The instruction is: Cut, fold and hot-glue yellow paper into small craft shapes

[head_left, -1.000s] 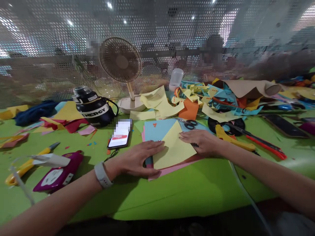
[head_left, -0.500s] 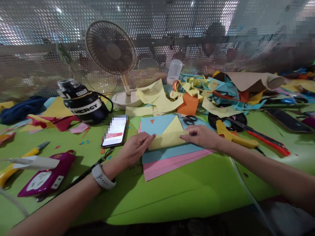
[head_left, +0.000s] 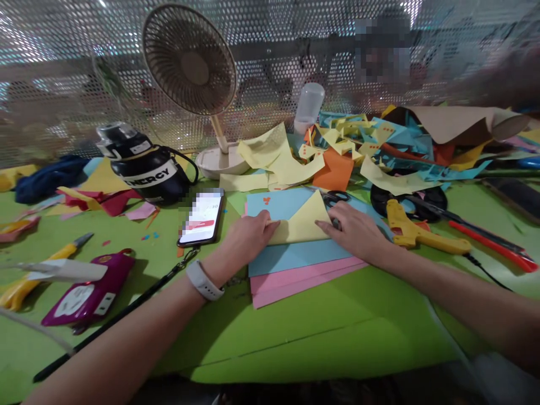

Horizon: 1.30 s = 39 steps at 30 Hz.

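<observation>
A folded yellow paper lies over a blue sheet, with pink sheets beneath. My left hand grips the paper's left end, thumb and fingers pressed together. At the right end, my right hand is closed on the same paper, its thumb on the surface. A pointed yellow part rises behind the fold between the hands. Black-handled scissors lie just behind my right hand, partly hidden.
A phone, a black bottle and a fan stand or lie at left. Paper scraps are heaped behind. A yellow glue gun and red-handled tool lie right; a purple pouch sits front left.
The front roll of the yellow paper now looks flatter and lower, and both hands have pressed down along it. The view has shifted slightly, moving the surroundings.
</observation>
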{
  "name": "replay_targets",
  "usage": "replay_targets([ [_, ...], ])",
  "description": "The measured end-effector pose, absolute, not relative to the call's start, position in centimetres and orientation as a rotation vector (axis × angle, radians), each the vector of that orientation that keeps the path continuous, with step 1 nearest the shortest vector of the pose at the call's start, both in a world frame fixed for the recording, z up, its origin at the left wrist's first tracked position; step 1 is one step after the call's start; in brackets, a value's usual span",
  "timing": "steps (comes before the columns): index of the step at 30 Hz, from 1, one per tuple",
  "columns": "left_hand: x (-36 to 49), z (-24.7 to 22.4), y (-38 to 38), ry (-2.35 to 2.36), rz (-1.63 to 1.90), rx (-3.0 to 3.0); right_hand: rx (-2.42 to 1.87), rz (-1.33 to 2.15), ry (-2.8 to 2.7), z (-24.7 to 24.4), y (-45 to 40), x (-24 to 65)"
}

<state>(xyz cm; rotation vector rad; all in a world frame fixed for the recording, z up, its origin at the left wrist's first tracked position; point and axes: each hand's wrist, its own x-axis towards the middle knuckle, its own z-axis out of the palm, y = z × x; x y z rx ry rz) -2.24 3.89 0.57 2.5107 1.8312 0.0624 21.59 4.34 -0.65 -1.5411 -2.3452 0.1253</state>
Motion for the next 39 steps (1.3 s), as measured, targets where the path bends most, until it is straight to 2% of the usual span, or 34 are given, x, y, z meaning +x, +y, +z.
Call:
replay_targets([
  [12, -2.2, 0.7, 4.6, 1.868, -0.001, 2.462, -1.597, 0.071, -2.345, -0.9, 4.2, 21.4],
  [16, -2.0, 1.2, 3.4, 1.979, 0.146, 2.545, -1.657, 0.103, -2.344, -0.8, 4.3, 21.2],
  [18, -1.5, 1.3, 2.3, 1.842, 0.336, 2.764, -1.673, 0.093, -2.353, -0.8, 4.3, 21.2],
  [19, -1.2, 1.1, 1.7, 1.624, 0.367, 2.874, -1.680, 0.087, -2.359, -0.8, 4.3, 21.1],
  [21, -0.6, 0.3, 0.6, 1.296, 0.337, 2.952, -1.701, 0.091, -2.356, -0.7, 4.3, 21.0],
  [23, -0.2, -0.7, -0.2, 1.158, 0.249, 2.921, -1.718, 0.118, -2.335, -0.7, 4.4, 21.0],
  [28, -0.3, -2.2, -0.5, 1.102, 0.191, 2.868, -1.672, 0.205, -2.301, -0.5, 4.8, 21.4],
  [39, -0.5, -2.2, -0.4, 1.101, 0.180, 2.881, -1.716, 0.298, -2.248, -0.2, 4.4, 21.9],
])
